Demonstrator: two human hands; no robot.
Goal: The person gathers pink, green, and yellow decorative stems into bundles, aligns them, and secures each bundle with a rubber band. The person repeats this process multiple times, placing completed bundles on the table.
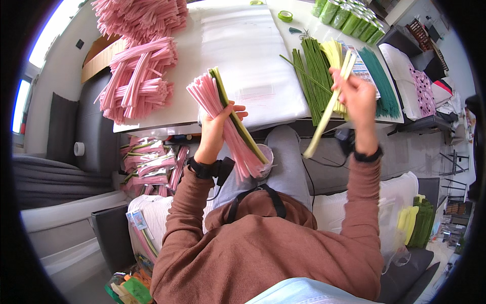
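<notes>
My left hand (218, 127) is wrapped around a thick bundle of pink chenille stems (235, 142), with dark green and yellow-green stems (243, 131) along its right side. The bundle tilts over my lap, its lower end in front of a small round container (269, 154) between my legs. Over the table's right part, my right hand (354, 89) pinches a few pale yellow chenille stems (322, 125) that slant down past the table edge. Behind them lie a pale yellow bunch (333, 53), green stems (317, 62) and teal stems (374, 79).
Stacked pink stems (140, 81) cover the table's left. Plastic sheets (250, 49) lie mid-table. Scissors (305, 35), green tape (285, 16), wrapped green rolls (347, 21) and a printed sheet (362, 68) are at right. Bagged bundles (152, 161) sit below left; a cable (328, 164) hangs right.
</notes>
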